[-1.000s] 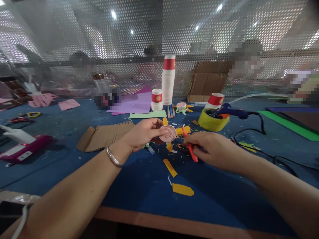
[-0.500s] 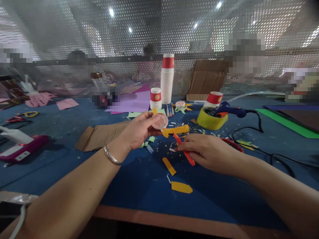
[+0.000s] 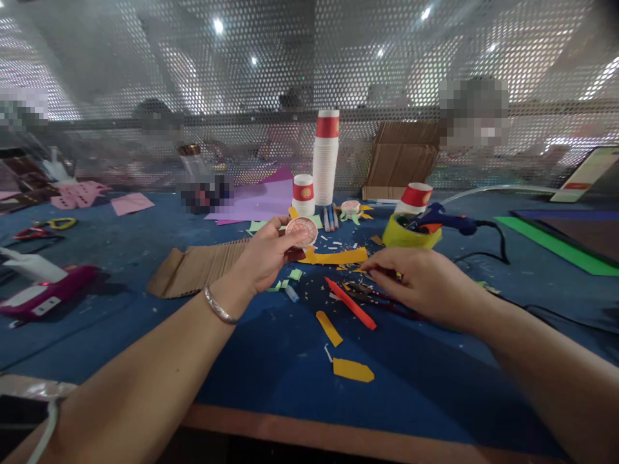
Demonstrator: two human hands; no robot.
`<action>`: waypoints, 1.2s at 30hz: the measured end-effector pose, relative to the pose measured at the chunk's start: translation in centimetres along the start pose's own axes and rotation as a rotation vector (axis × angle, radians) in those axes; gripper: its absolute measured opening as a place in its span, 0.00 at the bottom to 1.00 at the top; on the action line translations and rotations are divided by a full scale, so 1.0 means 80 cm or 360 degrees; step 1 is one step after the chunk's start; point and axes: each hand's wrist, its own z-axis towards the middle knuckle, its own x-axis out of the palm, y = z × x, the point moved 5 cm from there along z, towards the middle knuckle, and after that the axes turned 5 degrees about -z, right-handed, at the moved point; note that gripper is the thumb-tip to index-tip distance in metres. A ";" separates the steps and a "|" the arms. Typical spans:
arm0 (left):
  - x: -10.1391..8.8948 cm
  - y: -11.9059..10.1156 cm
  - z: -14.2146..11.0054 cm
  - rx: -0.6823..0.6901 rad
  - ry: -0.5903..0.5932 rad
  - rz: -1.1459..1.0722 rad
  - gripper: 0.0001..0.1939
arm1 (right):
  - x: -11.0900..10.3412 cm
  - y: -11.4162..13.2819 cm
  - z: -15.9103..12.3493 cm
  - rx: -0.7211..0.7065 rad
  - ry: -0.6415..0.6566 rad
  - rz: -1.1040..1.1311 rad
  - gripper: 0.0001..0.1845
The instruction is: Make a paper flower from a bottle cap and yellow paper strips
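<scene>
My left hand [image 3: 264, 258] is raised over the blue table [image 3: 145, 335] and pinches a round red-and-white cup bottom [image 3: 300, 231]. Yellow paper strips [image 3: 333, 258] stick out from the cup bottom. My right hand [image 3: 420, 280] rests palm down among paper scraps. Its fingertips are drawn together in a pinch on something too small to make out. A red strip [image 3: 351, 303] lies loose on the table just left of that hand. Two yellow cut pieces [image 3: 329, 327] [image 3: 353, 369] lie nearer to me.
At the back stand a tall stack of paper cups [image 3: 326, 158] and a single cup [image 3: 303, 193]. A blue glue gun [image 3: 445, 219] rests on a yellow tape roll [image 3: 411, 235]. There is corrugated cardboard [image 3: 198, 267] at left, purple paper [image 3: 261, 200], and a green sheet [image 3: 556, 241] at right. The table edge [image 3: 338, 438] is close to me.
My left hand lifted the cup bottom up and back. My right hand let go of the red strip, which now lies on the table, and shifted right onto the scraps.
</scene>
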 end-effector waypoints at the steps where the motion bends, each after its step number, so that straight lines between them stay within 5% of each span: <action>1: 0.001 0.001 0.000 -0.0017 0.0015 -0.0002 0.14 | 0.000 -0.004 0.001 0.0044 0.0047 -0.0032 0.15; 8: 0.009 0.015 -0.007 -0.0133 0.0144 0.0065 0.15 | -0.002 -0.030 0.003 0.0260 0.0384 -0.0146 0.14; 20: 0.010 0.005 -0.013 -0.0078 0.0042 -0.0010 0.14 | -0.004 -0.045 -0.013 0.0348 0.0631 -0.0329 0.09; 31: -0.010 -0.032 -0.003 0.0311 -0.0140 0.0075 0.13 | -0.005 -0.023 -0.003 0.0215 0.0384 -0.0135 0.11; 36: 0.001 -0.041 0.003 0.0267 -0.0195 0.0025 0.11 | 0.004 -0.004 0.000 0.0131 0.0446 -0.0050 0.12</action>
